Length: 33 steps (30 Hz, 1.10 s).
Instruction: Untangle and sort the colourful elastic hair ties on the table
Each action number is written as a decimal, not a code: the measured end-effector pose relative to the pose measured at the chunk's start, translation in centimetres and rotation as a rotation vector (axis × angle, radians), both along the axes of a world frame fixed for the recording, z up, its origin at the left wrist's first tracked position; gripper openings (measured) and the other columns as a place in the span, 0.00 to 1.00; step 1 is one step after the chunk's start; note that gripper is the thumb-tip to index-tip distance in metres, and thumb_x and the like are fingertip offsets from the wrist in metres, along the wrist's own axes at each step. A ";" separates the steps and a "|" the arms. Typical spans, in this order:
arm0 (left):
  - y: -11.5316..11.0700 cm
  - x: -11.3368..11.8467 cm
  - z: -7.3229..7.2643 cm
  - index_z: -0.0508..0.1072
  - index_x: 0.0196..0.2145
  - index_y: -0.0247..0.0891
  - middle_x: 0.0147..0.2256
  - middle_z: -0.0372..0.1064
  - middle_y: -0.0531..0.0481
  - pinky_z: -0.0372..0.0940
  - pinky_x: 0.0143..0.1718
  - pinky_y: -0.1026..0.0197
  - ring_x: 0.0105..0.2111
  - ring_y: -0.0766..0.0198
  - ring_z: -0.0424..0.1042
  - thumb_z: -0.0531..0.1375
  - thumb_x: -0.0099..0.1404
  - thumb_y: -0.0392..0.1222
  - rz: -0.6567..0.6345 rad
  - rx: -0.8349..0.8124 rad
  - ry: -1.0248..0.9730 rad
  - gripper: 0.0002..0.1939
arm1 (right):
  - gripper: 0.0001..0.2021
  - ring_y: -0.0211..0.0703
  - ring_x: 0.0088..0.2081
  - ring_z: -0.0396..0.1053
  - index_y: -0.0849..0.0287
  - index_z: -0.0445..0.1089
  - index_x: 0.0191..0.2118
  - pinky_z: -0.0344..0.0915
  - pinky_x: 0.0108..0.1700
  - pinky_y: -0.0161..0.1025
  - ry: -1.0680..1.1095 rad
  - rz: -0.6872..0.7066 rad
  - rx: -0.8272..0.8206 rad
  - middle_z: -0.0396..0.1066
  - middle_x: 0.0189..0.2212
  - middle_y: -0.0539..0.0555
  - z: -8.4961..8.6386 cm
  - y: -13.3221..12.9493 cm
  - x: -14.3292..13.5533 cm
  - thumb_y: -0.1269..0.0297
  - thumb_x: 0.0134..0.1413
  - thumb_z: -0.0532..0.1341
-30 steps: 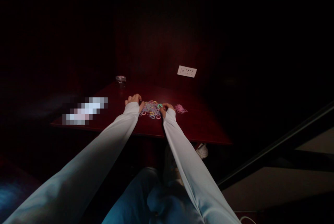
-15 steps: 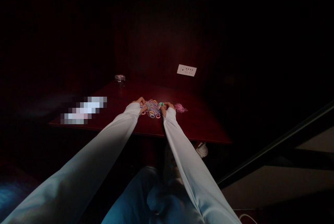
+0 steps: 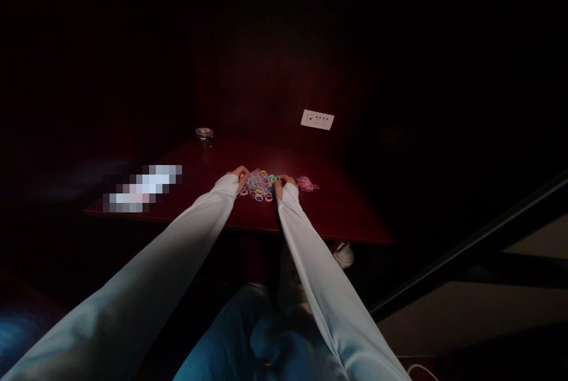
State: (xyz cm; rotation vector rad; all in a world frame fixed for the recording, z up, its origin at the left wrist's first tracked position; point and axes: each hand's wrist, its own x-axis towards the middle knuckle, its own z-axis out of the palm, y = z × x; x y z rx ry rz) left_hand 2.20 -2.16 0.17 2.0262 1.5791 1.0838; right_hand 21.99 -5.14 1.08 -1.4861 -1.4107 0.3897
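A pile of small coloured hair ties point(image 3: 257, 183), mostly purple, pink, blue and yellow, lies on the dark red table point(image 3: 213, 209). My left hand point(image 3: 240, 175) rests at the pile's left edge, its fingers bent together; what lies between the fingertips is too small to make out. On the right edge, my right hand point(image 3: 285, 182) has its thumb and fingers closed on green hair ties point(image 3: 273, 179). Just right of that hand lies a separate small heap of pink hair ties point(image 3: 307, 183).
A clear lidded jar point(image 3: 204, 136) stands at the table's back left. A blurred-out bright patch point(image 3: 146, 186) covers something at the left edge. White wall sockets point(image 3: 318, 119) are on the back panel. Below the table's front edge is a whitish object point(image 3: 343, 255).
The green hair ties have shifted slightly left, onto the pile's right edge. My left fingers have moved a little at the pile's left side. The arms stay nearly in place.
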 end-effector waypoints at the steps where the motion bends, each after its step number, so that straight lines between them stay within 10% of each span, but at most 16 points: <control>1: 0.0 0.0 0.0 0.70 0.35 0.42 0.24 0.67 0.56 0.57 0.28 0.64 0.25 0.64 0.66 0.54 0.60 0.43 -0.015 0.003 -0.005 0.08 | 0.03 0.42 0.35 0.69 0.57 0.72 0.28 0.66 0.45 0.37 -0.001 0.002 -0.004 0.70 0.30 0.51 0.0 0.0 0.0 0.70 0.47 0.60; 17: 0.7 -0.2 -0.6 0.76 0.41 0.43 0.44 0.73 0.46 0.63 0.50 0.52 0.43 0.53 0.67 0.55 0.63 0.42 -0.068 0.269 0.112 0.12 | 0.04 0.44 0.37 0.70 0.56 0.73 0.27 0.67 0.45 0.38 0.006 0.031 0.035 0.71 0.30 0.51 -0.6 0.4 0.2 0.70 0.46 0.60; 33: 1.0 -0.8 -1.0 0.78 0.44 0.44 0.50 0.71 0.46 0.61 0.51 0.48 0.46 0.49 0.63 0.62 0.59 0.43 -0.123 0.197 0.202 0.15 | 0.04 0.45 0.39 0.70 0.56 0.73 0.28 0.66 0.47 0.39 -0.031 0.048 0.024 0.72 0.31 0.52 -0.6 0.4 0.2 0.70 0.47 0.60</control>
